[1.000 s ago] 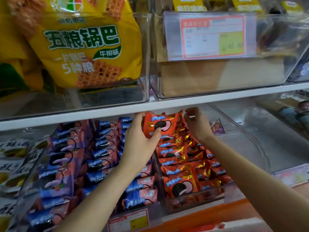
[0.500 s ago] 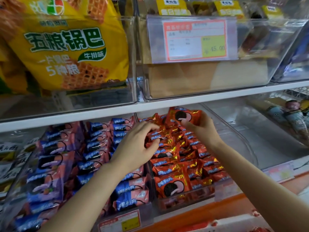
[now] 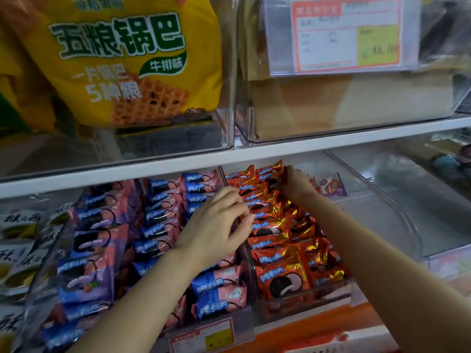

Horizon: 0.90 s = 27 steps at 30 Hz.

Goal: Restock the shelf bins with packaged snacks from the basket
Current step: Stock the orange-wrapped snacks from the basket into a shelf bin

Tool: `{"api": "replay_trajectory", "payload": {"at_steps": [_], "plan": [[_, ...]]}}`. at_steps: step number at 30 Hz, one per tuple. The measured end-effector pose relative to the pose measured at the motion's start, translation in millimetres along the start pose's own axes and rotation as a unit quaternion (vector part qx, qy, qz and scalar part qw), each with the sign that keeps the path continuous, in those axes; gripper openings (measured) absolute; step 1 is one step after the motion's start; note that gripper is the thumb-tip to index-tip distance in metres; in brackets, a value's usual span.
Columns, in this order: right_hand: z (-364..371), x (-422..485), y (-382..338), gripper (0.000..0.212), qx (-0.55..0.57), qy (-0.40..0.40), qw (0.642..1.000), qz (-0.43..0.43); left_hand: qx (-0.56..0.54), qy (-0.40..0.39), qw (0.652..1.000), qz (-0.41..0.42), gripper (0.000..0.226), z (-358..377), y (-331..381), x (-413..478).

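You are reaching both arms under the white shelf board [image 3: 331, 146] into the lower row of bins. Your right hand [image 3: 297, 187] is sitting far back in the clear plastic bin [image 3: 305, 305], and its fingers are curling onto the edge of one orange foil snack packet [image 3: 270, 181], pinching it upright at the rear of the row. That packet is touching the other orange foil packets [image 3: 280, 250], which are standing in tight rows from the back of the bin to its front wall.

Your left hand [image 3: 216, 225] is hovering over the bin's left wall with its fingers loosely bent and gripping nothing; the fingertips are touching the tops of the orange packets near the middle of the row.

Just left of this bin, blue and pink snack packets [image 3: 163, 233] are filling the neighbouring bin in rows. A small purple packet [image 3: 331, 186] is lying just beside your right wrist. On the shelf above, a large yellow snack bag [image 3: 127, 67] is standing in a clear bin, and a red and yellow price label [image 3: 346, 34] is hanging on the bin next to it.
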State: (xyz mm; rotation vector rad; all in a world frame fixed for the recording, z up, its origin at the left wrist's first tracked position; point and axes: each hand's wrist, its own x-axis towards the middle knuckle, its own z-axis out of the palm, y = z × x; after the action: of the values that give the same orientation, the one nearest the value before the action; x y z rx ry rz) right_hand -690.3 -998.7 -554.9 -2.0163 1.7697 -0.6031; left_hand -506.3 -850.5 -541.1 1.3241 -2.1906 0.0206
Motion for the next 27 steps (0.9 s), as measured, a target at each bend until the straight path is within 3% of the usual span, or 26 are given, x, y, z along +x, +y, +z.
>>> {"api": "replay_trajectory", "payload": {"at_steps": [3,5,7,9,17,20,23,27], "plan": [[-1,-4,2,0.052,-0.053,0.086,0.995,-0.005,-0.001,0.002,1.0,0.001,0.05,1,0,0],[-2,-9,1,0.046,-0.048,0.115,0.991,-0.045,-0.011,-0.006,1.0,-0.007,0.049,0,0,0],[-2,-13,-1,0.035,-0.067,0.094,0.989,-0.093,-0.01,-0.008,1.0,-0.008,0.05,0,1,-1],[-2,-15,-2,0.04,-0.1,0.057,0.985,-0.127,-0.005,-0.002,1.0,0.0,0.05,1,0,-1],[-23,-40,7,0.056,-0.109,-0.035,0.981,-0.155,0.011,-0.003,1.0,0.013,0.05,-3,0,2],[-36,-61,20,0.055,-0.132,-0.03,0.98,-0.148,0.035,-0.022,0.999,0.019,0.048,-10,2,6],[-53,-97,37,0.044,-0.15,0.004,0.976,-0.16,0.097,-0.078,0.991,0.045,0.05,-25,11,15],[-73,-156,71,0.035,-0.155,0.054,0.971,-0.175,0.244,-0.155,0.954,0.084,0.049,-38,37,29]]}}
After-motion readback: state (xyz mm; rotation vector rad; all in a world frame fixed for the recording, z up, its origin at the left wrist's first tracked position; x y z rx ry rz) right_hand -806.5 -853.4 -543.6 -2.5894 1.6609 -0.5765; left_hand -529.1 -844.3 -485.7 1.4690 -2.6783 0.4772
